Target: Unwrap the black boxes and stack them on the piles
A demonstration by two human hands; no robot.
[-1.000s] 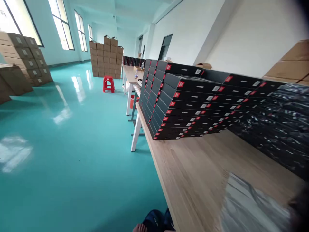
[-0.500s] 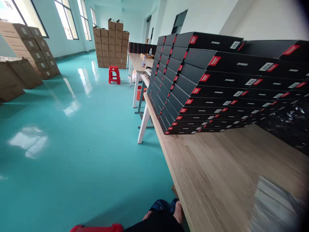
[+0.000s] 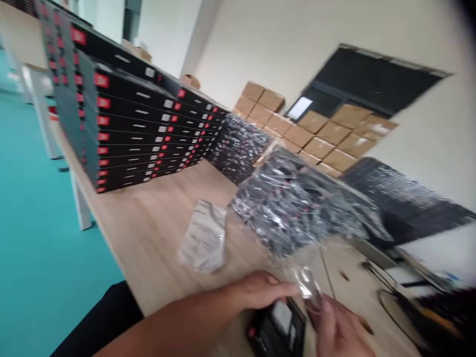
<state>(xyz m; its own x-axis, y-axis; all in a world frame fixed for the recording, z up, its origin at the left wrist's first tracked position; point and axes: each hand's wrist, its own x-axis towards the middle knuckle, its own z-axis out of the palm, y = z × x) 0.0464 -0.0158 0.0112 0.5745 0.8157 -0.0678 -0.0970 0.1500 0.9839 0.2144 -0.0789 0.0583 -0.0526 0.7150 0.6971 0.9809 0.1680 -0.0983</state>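
My left hand [image 3: 260,290] is curled at the far end of a small black box [image 3: 278,327] with a white label and a red mark. Its outstretched thumb or finger reaches to a crumpled clear plastic bag [image 3: 308,287]. On the right, my right hand [image 3: 340,325] pinches that plastic close beside the box. Motion blur hides the exact finger contact, and whether the plastic is around the box I cannot tell. A pile of flat clear bags [image 3: 204,238] lies on the wooden table [image 3: 156,238] beyond my left forearm.
Tall stacked black boxes [image 3: 122,129] with red corners stand at the far left. Plastic-wrapped black packs [image 3: 290,193] are heaped ahead of my hands. Brown cartons [image 3: 297,136] line the wall. Black cables [image 3: 390,297] lie at right; the table's left edge drops to green floor [image 3: 33,238].
My view has swung right, from the aisle and floor to the table. Both hands have come into view with the black box and the clear plastic bag.
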